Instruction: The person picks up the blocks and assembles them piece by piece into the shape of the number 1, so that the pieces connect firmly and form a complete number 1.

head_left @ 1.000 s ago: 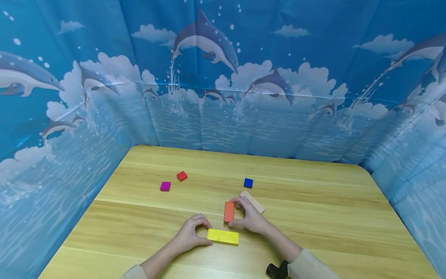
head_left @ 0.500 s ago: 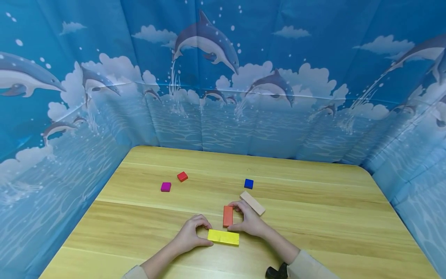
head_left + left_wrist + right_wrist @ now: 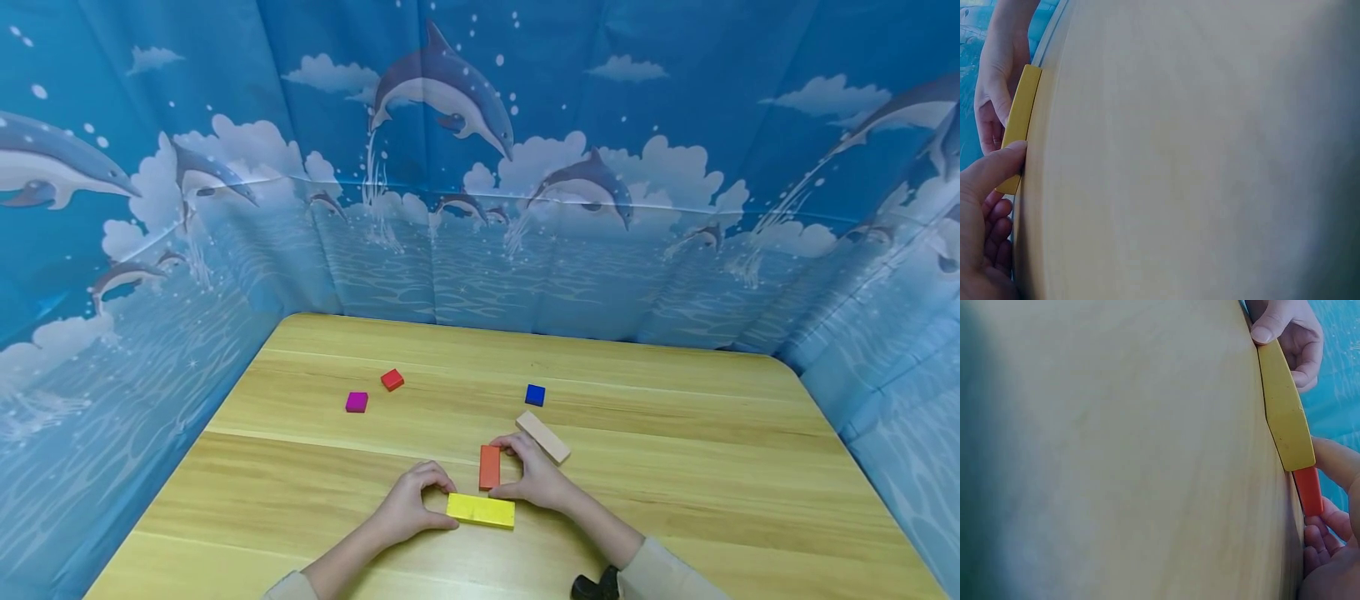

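Observation:
My left hand (image 3: 405,504) holds the left end of a long yellow block (image 3: 481,510) between thumb and fingers, low over the table. Just beyond it, my right hand (image 3: 542,479) pinches an orange-red block (image 3: 490,467) by its near and far ends, thumb at the near one. That block points away from me, roughly crosswise to the yellow one. In the left wrist view the thumb lies on the yellow block (image 3: 1021,103). From the right wrist, the orange-red block (image 3: 1309,490) shows past the yellow block's end, partly hidden by it.
A plain wooden block (image 3: 543,437) lies slanted right behind the right hand. Farther back sits a small blue block (image 3: 535,395). To the left are a magenta block (image 3: 357,402) and a red block (image 3: 392,380). A black object (image 3: 595,586) is by the right sleeve.
My right hand has drawn the orange-red block nearer to me and slightly left, closer to the yellow block. The left hand and yellow block have stayed in place.

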`<state>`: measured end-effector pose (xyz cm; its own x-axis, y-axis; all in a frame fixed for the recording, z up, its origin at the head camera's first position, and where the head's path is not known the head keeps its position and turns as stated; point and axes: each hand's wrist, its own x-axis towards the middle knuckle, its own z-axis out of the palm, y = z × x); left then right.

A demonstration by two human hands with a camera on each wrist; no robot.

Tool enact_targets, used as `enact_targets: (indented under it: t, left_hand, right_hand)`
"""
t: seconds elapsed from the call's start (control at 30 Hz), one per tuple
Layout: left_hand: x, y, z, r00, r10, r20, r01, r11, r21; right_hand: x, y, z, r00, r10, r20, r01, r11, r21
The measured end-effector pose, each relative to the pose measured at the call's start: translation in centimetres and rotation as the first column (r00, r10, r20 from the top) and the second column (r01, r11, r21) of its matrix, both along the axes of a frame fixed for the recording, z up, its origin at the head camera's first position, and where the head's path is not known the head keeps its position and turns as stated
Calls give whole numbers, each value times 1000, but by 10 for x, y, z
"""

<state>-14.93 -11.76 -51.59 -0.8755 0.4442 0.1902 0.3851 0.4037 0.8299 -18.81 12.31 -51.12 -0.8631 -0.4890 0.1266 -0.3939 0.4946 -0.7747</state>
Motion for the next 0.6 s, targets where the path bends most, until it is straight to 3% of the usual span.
enact_targets:
  t: [0.03,0.6]
  left_hand:
    - [-2,-1,-5,1000,0,2,0,1000,0]
    - [-2,-1,-6,1000,-1,-15,1,1000,-5]
  right_hand:
    - [0,0,0,1000,0,-1,0,1000,2]
    - [1,2,1,1000,11,15,-10,1000,-26]
